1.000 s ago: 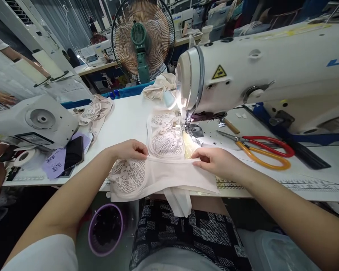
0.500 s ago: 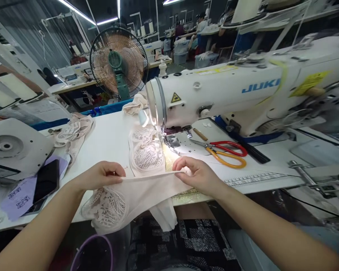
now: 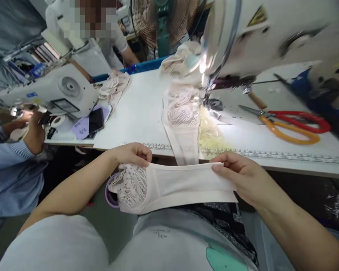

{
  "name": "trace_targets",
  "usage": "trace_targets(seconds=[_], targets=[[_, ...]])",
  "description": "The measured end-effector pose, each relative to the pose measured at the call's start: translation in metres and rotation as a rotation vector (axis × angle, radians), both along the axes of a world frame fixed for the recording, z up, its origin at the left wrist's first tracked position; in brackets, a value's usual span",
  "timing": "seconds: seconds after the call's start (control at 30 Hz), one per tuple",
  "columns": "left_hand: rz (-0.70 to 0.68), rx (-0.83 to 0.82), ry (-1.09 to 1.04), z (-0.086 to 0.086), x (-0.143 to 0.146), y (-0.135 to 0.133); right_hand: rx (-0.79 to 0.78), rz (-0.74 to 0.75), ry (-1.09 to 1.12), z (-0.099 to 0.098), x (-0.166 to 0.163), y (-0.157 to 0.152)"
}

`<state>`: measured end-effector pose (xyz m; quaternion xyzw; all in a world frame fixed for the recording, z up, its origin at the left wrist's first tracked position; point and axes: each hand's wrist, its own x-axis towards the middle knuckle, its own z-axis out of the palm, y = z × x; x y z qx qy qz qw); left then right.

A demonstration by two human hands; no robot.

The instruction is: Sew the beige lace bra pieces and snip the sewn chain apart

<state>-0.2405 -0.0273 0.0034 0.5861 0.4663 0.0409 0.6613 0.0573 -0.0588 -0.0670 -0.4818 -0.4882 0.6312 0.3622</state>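
I hold a pale pink lace bra piece (image 3: 172, 184) stretched flat between both hands, over my lap and in front of the table edge. My left hand (image 3: 131, 154) pinches its upper edge by the lace cup. My right hand (image 3: 240, 175) grips the plain band at the other end. A strip of the same fabric runs up from it to a second lace cup (image 3: 182, 109) lying on the white table (image 3: 141, 113) under the head of the white sewing machine (image 3: 271, 34).
Red and orange scissors (image 3: 293, 126) lie on the table to the right. A phone (image 3: 96, 120) and a second machine (image 3: 51, 92) sit at left, where a person in a blue sleeve (image 3: 14, 165) works. More fabric (image 3: 113, 84) and a fan (image 3: 164, 19) lie behind.
Both hands have drawn the fabric off the table toward my lap, and my view has tipped downward. A person at left has come into view.
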Motion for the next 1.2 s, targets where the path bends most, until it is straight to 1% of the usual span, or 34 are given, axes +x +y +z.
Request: trace_targets(seconds=[0.07,0.13,0.23,0.3,0.33,0.37,0.43,0.47,0.53,0.6,0.63,0.67,0.7,0.73,0.8,0.87,0.93,1.07,1.13,1.2], targets=[[-0.002,-0.040,-0.004,-0.027,-0.002,-0.010,-0.012,0.022,-0.042,-0.019,0.004,-0.010],[0.007,-0.070,-0.006,-0.057,-0.003,-0.020,0.003,0.040,-0.108,-0.036,0.006,-0.020],[-0.012,-0.076,0.016,-0.099,-0.006,-0.030,0.048,0.066,-0.207,-0.054,0.006,-0.032],[-0.061,-0.037,0.054,-0.119,-0.007,-0.031,0.088,0.083,-0.269,-0.060,0.006,-0.037],[-0.094,-0.003,0.082,-0.124,-0.006,-0.030,0.114,0.088,-0.300,-0.061,0.005,-0.039],[-0.130,0.039,0.115,-0.127,-0.004,-0.028,0.148,0.089,-0.329,-0.060,0.005,-0.041],[-0.196,0.136,0.182,-0.121,0.005,-0.024,0.244,0.087,-0.373,-0.055,0.003,-0.042],[-0.229,0.197,0.219,-0.114,0.013,-0.023,0.297,0.087,-0.382,-0.051,0.002,-0.043],[-0.302,0.359,0.288,-0.093,0.034,-0.026,0.384,0.099,-0.376,-0.041,-0.001,-0.043],[-0.406,0.659,0.360,-0.073,0.059,-0.035,0.417,0.115,-0.352,-0.032,-0.005,-0.043],[-0.403,0.771,0.322,-0.065,0.071,-0.039,0.412,0.116,-0.336,-0.029,-0.007,-0.042],[-0.378,0.847,0.267,-0.060,0.083,-0.042,0.395,0.109,-0.320,-0.026,-0.009,-0.042],[-0.340,0.876,0.199,-0.058,0.092,-0.044,0.367,0.097,-0.303,-0.025,-0.010,-0.041],[-0.294,0.869,0.126,-0.059,0.100,-0.045,0.323,0.081,-0.290,-0.024,-0.011,-0.041],[-0.200,0.783,-0.004,-0.067,0.109,-0.044,0.212,0.057,-0.261,-0.023,-0.010,-0.039],[-0.105,0.683,-0.110,-0.076,0.113,-0.040,0.111,0.058,-0.216,-0.023,-0.008,-0.036],[-0.030,0.624,-0.171,-0.081,0.114,-0.037,0.045,0.078,-0.149,-0.023,-0.004,-0.032],[0.028,0.570,-0.179,-0.079,0.118,-0.036,0.011,0.099,-0.081,-0.027,0.000,-0.026],[0.070,0.564,-0.164,-0.079,0.121,-0.038,0.020,0.093,-0.092,-0.029,-0.002,-0.026],[0.116,0.581,-0.156,-0.082,0.123,-0.039,0.039,0.086,-0.123,-0.026,-0.003,-0.026]])
